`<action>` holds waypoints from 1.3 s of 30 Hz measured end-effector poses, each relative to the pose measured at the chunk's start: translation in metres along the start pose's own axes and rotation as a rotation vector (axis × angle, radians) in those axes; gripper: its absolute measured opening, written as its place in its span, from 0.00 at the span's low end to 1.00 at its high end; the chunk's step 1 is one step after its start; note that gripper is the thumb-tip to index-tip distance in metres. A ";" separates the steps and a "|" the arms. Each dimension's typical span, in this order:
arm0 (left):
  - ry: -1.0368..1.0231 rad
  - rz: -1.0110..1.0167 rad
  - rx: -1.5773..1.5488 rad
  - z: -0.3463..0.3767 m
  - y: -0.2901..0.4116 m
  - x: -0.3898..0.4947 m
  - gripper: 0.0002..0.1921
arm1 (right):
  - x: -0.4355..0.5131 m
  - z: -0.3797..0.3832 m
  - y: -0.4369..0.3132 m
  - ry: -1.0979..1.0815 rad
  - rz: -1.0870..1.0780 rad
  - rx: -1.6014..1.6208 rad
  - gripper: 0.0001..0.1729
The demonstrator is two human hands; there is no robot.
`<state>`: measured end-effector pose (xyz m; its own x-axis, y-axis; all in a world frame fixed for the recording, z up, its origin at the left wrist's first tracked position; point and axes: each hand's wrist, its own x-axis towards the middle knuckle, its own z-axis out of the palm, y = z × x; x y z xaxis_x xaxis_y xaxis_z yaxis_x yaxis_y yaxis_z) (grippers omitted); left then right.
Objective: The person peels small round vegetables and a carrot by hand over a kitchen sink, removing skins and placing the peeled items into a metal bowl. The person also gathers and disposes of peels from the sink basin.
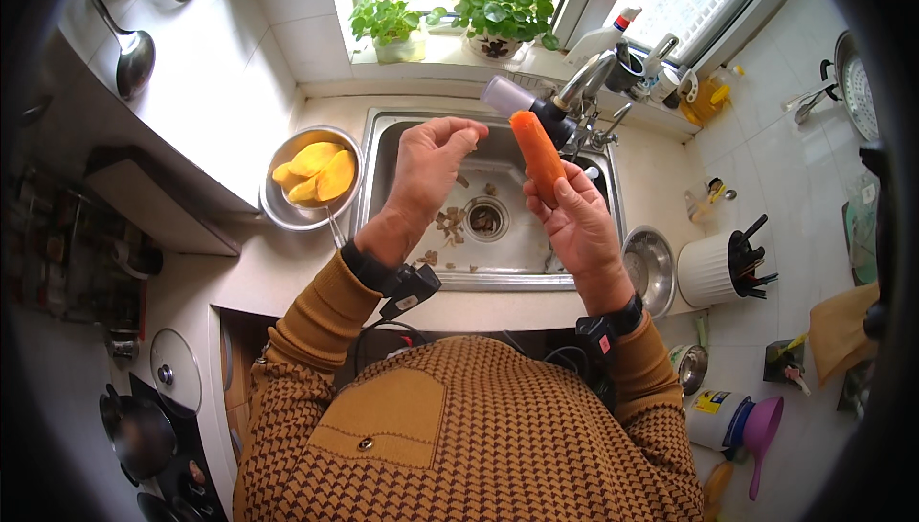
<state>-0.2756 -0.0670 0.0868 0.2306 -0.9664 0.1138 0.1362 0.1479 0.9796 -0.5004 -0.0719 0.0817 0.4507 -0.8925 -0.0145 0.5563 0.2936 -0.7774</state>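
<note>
My right hand (578, 224) grips a peeled orange carrot (537, 156) by its lower end, tilted with its blunt end up, over the right part of the steel sink (513, 261). To the left of the carrot, apart from it, my left hand (434, 163) hovers above the basin. Its thumb meets the curled fingers, and nothing clear shows between them. Brownish peelings (450, 224) lie on the sink floor around the drain (487, 219), with some inside it. Left of the sink, peeled yellow-orange pieces (323, 171), perhaps sweet potato, fill a metal bowl (270, 200).
The faucet (585, 80) with a clear spout attachment (506, 94) rises behind the carrot. Potted plants (495, 15) line the windowsill. Right of the sink stand a steel colander (650, 270) and a white ribbed container (700, 270). A pot (140, 436) sits on the stove at lower left.
</note>
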 end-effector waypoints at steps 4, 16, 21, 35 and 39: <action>-0.064 -0.043 0.018 0.006 0.003 0.001 0.09 | 0.003 0.002 0.003 0.022 -0.088 -0.093 0.22; -0.131 -0.199 -0.134 0.015 0.016 -0.007 0.10 | 0.001 0.006 0.009 0.002 -0.393 -0.522 0.23; -0.159 -0.267 -0.220 0.012 0.012 -0.008 0.09 | 0.002 0.007 0.011 -0.060 -0.599 -0.744 0.24; -0.177 -0.292 -0.234 0.009 0.009 -0.008 0.07 | -0.001 0.007 0.012 -0.060 -0.535 -0.708 0.25; -0.171 -0.315 -0.252 0.009 0.008 -0.006 0.05 | 0.003 0.000 0.010 -0.029 -0.145 -0.191 0.22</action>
<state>-0.2851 -0.0616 0.0951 -0.0198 -0.9903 -0.1373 0.4098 -0.1332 0.9024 -0.4934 -0.0714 0.0738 0.3974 -0.9095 0.1222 0.4760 0.0904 -0.8748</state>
